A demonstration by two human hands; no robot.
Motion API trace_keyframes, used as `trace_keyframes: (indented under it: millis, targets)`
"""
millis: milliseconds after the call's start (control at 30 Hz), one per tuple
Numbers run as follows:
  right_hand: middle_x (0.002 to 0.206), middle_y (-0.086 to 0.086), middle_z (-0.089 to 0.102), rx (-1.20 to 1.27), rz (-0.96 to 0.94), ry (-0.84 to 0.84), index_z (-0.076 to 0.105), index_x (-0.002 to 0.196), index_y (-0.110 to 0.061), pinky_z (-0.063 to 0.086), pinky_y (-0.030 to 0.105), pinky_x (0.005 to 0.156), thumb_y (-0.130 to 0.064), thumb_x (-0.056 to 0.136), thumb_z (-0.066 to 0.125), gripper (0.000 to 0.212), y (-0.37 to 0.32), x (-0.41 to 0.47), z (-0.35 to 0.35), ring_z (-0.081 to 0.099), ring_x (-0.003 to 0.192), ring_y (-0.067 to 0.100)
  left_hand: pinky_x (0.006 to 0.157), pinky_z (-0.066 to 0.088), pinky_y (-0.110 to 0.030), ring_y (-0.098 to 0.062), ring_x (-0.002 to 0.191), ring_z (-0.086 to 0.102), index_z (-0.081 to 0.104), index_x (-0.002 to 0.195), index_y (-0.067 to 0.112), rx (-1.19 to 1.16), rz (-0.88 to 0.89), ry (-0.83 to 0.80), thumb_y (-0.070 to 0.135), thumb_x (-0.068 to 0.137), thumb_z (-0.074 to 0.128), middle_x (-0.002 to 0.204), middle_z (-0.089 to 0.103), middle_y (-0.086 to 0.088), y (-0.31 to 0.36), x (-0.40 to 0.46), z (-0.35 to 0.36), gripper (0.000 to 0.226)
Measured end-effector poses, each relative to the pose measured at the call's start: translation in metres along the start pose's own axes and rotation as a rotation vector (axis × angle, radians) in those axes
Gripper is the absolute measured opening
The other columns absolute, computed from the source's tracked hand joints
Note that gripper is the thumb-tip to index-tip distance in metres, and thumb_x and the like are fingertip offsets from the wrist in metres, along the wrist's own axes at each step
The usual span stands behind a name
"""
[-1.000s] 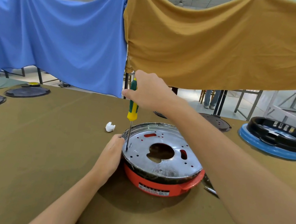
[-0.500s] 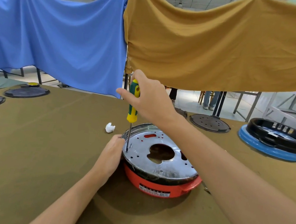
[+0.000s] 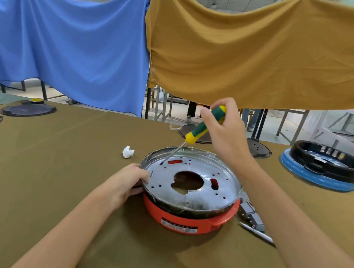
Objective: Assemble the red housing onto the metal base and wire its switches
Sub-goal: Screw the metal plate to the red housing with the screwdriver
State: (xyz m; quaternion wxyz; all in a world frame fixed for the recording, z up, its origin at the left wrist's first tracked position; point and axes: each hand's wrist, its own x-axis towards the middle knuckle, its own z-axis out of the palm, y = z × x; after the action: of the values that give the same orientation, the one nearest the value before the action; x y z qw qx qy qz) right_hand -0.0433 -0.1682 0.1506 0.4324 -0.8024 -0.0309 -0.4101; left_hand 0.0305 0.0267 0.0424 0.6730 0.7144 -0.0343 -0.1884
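A round red housing (image 3: 185,219) sits in the middle of the table with a shiny metal base (image 3: 225,185) lying on top of it, full of small holes and a large centre opening. My left hand (image 3: 130,180) grips the left rim of the metal base. My right hand (image 3: 223,131) holds a green and yellow screwdriver (image 3: 204,126) slanted down to the left, its tip over the base's far left part near a red slot. No wires or switches are visible.
A small white crumpled scrap (image 3: 128,151) lies left of the housing. Grey tools (image 3: 252,220) lie to its right. Dark round plates (image 3: 28,109) sit at the far left and back; a black ring on a blue disc (image 3: 322,168) stands at right. Blue and ochre cloths hang behind.
The screwdriver has lifted from upright at the left rim and now slants, tip further back on the base. My right hand moved right and up. My left hand stays on the rim.
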Motion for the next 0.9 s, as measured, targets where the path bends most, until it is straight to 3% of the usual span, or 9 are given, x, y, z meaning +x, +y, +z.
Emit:
trace_keyframes:
  millis: [33,100,167,333,433,567,667,833,900]
  targets:
    - [0.074,-0.003,0.047,0.012,0.042,0.032,0.049,0.103,-0.015,0.045,0.016,0.053,-0.032,0.098,0.057,0.020,0.006,-0.005,-0.006,0.048,0.057,-0.002,0.068,0.048,-0.029,-0.014,0.076,0.060,0.059,0.081,0.013,-0.008,-0.050,0.023,-0.005,0.075,0.053,0.075,0.064,0.002,0.004,0.001,0.001,0.020]
    - [0.080,0.002,0.050,0.058,0.151,0.090,0.049,0.098,-0.020,0.053,0.038,0.069,-0.034,0.096,0.059,0.017,0.017,-0.014,-0.017,0.053,0.071,0.013,0.066,0.048,-0.031,-0.015,0.076,0.059,0.058,0.077,0.012,-0.042,-0.137,0.064,-0.012,0.077,0.051,0.077,0.063,0.000,0.010,0.003,0.002,0.025]
    - [0.088,0.005,0.053,0.123,0.266,0.147,0.050,0.095,-0.024,0.056,0.046,0.076,-0.034,0.095,0.060,0.015,0.025,-0.023,-0.025,0.056,0.077,0.020,0.063,0.046,-0.030,-0.016,0.077,0.060,0.058,0.078,0.012,-0.061,-0.180,0.079,-0.013,0.078,0.050,0.081,0.065,-0.001,0.012,0.001,0.004,0.027]
    - [0.097,0.008,0.062,0.323,0.481,0.294,0.056,0.107,-0.013,0.053,0.019,0.055,-0.031,0.094,0.065,0.025,0.041,-0.042,-0.043,0.064,0.067,0.010,0.063,0.044,-0.029,-0.017,0.088,0.057,0.057,0.089,0.014,-0.084,-0.151,0.112,-0.008,0.081,0.048,0.097,0.061,-0.003,0.011,-0.006,0.011,0.025]
    - [0.102,0.013,0.066,0.512,0.618,0.292,0.053,0.111,-0.007,0.060,0.028,0.069,-0.022,0.091,0.070,0.030,0.050,-0.056,-0.052,0.069,0.065,0.013,0.061,0.045,-0.028,-0.016,0.092,0.058,0.061,0.099,0.013,-0.088,-0.134,0.138,-0.002,0.081,0.051,0.103,0.062,-0.003,0.009,-0.013,0.013,0.025]
    - [0.125,0.024,0.058,0.802,0.733,0.218,0.051,0.102,-0.004,0.058,0.035,0.091,0.000,0.086,0.069,0.025,0.062,-0.070,-0.060,0.070,0.100,0.026,0.069,0.048,-0.031,-0.021,0.093,0.056,0.060,0.091,0.012,-0.036,-0.108,0.178,-0.003,0.083,0.047,0.098,0.060,-0.006,0.007,-0.018,0.019,0.021]
    - [0.122,0.019,0.059,0.941,0.770,0.274,0.061,0.107,0.004,0.058,0.031,0.087,-0.009,0.089,0.068,0.023,0.065,-0.072,-0.068,0.066,0.109,0.027,0.065,0.045,-0.032,-0.022,0.074,0.054,0.055,0.079,0.009,-0.087,-0.069,0.265,-0.007,0.085,0.041,0.079,0.057,-0.007,0.012,-0.024,0.027,0.022]
    - [0.104,0.013,0.061,0.968,0.825,0.395,0.064,0.104,-0.001,0.059,0.024,0.068,-0.023,0.094,0.066,0.024,0.065,-0.080,-0.069,0.066,0.083,0.018,0.036,0.037,-0.017,-0.020,0.057,0.048,0.050,0.074,0.011,-0.204,0.017,0.374,-0.008,0.089,0.039,0.070,0.052,-0.005,0.024,-0.026,0.032,0.026]
    - [0.100,0.012,0.058,0.974,0.838,0.406,0.063,0.102,0.000,0.058,0.024,0.066,-0.024,0.096,0.063,0.024,0.065,-0.082,-0.066,0.062,0.081,0.018,0.037,0.036,-0.020,-0.021,0.055,0.047,0.049,0.073,0.010,-0.242,0.027,0.392,-0.008,0.088,0.039,0.068,0.051,-0.006,0.028,-0.025,0.028,0.026]
